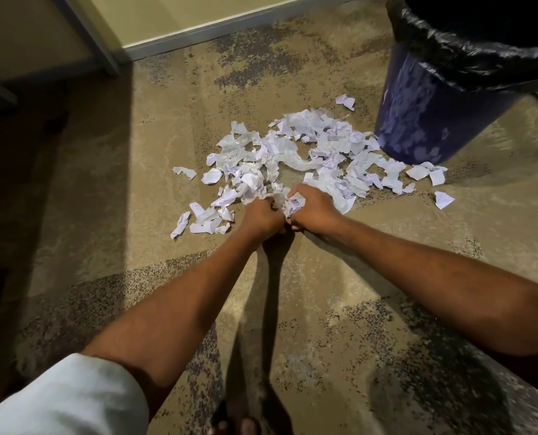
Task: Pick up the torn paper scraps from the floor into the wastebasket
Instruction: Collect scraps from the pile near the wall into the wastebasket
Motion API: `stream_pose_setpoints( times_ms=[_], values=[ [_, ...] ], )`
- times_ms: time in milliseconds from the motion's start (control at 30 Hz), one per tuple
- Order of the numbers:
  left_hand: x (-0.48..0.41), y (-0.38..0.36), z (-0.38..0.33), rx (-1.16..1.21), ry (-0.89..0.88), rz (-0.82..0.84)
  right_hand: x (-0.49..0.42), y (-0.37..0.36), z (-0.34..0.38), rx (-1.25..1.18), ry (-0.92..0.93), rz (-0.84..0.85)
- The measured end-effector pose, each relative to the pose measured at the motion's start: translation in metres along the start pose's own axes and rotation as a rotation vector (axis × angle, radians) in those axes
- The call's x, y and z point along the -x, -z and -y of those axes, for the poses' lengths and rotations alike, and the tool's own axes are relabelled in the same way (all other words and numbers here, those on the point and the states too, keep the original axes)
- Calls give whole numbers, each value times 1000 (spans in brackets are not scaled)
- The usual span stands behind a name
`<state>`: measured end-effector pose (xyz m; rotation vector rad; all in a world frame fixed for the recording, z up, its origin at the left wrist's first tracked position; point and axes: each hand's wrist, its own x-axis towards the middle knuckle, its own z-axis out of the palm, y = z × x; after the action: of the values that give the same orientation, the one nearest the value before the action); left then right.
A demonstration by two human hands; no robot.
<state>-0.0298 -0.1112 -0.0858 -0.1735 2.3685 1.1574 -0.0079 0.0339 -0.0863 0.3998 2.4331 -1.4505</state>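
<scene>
**Desk:** Your white cloth sleeve [64, 400] fills the lower-left corner, and your 2 bare forearms reach forward over the tan, dark-speckled carpet floor [324, 293].

**Photographer:** They meet at the near edge of the pile. Your left hand [261, 216] has its fingers curled into the torn white paper scraps [308, 152] and grips some of them.

**Desk:** Your right hand [313, 210], just beside the left, clutches a crumpled wad of the same scraps in its curled fingers.

**Photographer:** Most of the scraps lie on the floor in 1 loose heap. It spreads from your hands toward the round blue plastic wastebasket [424, 120] at upper right, and the farthest pieces lie just beside its base.

**Desk:** You can see a black plastic liner [465, 51] folded over the wastebasket's rim; its inside is dark.

**Photographer:** Stray pieces sit a little apart on both sides of the heap, and a grey baseboard [198, 36] runs along the wall beyond.
</scene>
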Motion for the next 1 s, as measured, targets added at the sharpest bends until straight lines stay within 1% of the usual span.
stream_pose_setpoints(
  times_ms=[67,133,200,300,433,600,667,800,1000],
  values=[
    [4,-2,0,183,74,18,6,6,6,-128,-87,32],
    [9,-1,-4,325,104,34,10,16,9,-189,-113,61],
    [15,0,-13,401,110,41,13,30,15,-220,-117,81],
    [28,0,-35,429,79,-2,21,54,27,-277,-73,107],
    [40,-3,-69,510,8,-58,26,83,52,-177,4,3],
    [52,12,-128,544,-166,-95,29,124,85,-215,85,-71],
    [54,19,-152,576,-225,-80,32,144,101,-293,127,-73],
    [61,29,-207,582,-293,-125,40,186,129,-431,195,-121],
    [68,25,-299,490,-433,-140,53,246,159,-670,264,-208]
  ],
)
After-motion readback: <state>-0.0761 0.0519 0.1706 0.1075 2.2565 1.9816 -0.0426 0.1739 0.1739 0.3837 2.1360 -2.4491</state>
